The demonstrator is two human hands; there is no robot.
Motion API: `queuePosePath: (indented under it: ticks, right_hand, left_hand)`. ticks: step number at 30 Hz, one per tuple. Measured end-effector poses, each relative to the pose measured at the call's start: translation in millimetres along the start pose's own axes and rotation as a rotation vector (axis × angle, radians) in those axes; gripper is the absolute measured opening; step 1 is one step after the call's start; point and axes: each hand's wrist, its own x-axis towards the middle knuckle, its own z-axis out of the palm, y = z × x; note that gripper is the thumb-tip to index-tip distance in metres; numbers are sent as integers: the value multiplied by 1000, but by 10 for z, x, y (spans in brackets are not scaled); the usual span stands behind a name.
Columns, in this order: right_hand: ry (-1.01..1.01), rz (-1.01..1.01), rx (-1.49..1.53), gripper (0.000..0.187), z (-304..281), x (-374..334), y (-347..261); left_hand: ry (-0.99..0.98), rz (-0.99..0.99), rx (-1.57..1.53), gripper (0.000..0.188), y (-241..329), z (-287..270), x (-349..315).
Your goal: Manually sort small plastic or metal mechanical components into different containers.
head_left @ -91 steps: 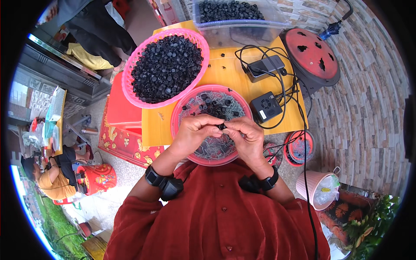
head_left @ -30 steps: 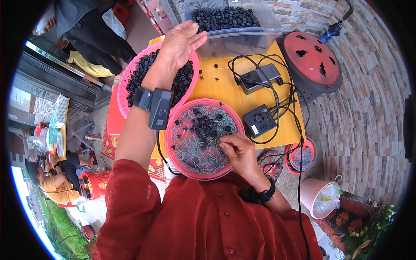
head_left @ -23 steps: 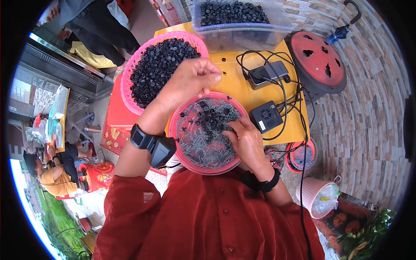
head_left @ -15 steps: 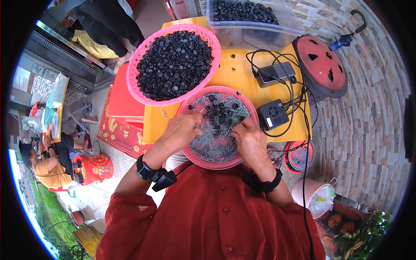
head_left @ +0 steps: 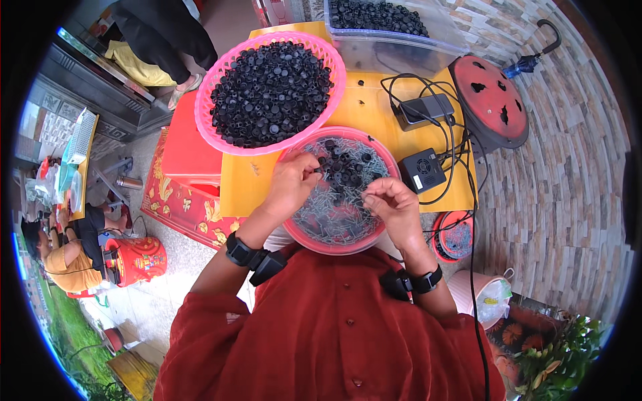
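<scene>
The loose black caps (head_left: 344,167) sit in a heap toward the far side of a round red basin (head_left: 334,250), on top of a scatter of thin silvery screws (head_left: 328,217) that covers much of the bottom. The person's left hand (head_left: 294,180) is over the basin's left side, thumb and fingers drawn close together at the edge of the heap; something dark shows by the fingertips, but from here I can't tell whether it is gripped. The right hand (head_left: 394,204) is above the screws on the other side, its thumb and forefinger nearly meeting, and I can't make out whether anything is between them. The two hands are apart, each wrist wearing a black strap with a dark device.

The basin stands at the near edge of a yellow table (head_left: 251,187). Just beyond it, to the left, a pink basket (head_left: 257,148) is heaped with more black caps, and a clear tub (head_left: 401,57) at the back holds others. Two dark boxes (head_left: 422,170) lie to the right among tangled black cables (head_left: 461,150). Past the table stands a drum with a holed red lid (head_left: 491,100), near an umbrella (head_left: 525,65) against the stone-faced wall (head_left: 555,174). Off to the left, a co-worker in an orange top (head_left: 65,267) sits beside a red bucket (head_left: 147,260).
</scene>
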Motion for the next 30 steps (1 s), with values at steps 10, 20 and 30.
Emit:
queuePosePath:
  ticks: [10,20,30]
  right_hand:
    - [2,-263,-66,14,187,28,-112]
    - [178,-481,-387,13,316,-14,-337]
    - [260,-808,-682,16,313,-43,-316]
  left_hand:
    - [-329,-462,-1508,16,319,-184,-107]
    - [-353,-488,-1679,18,429,-84,-140]
    - [-219,-473,-1627,12,531,41,-233]
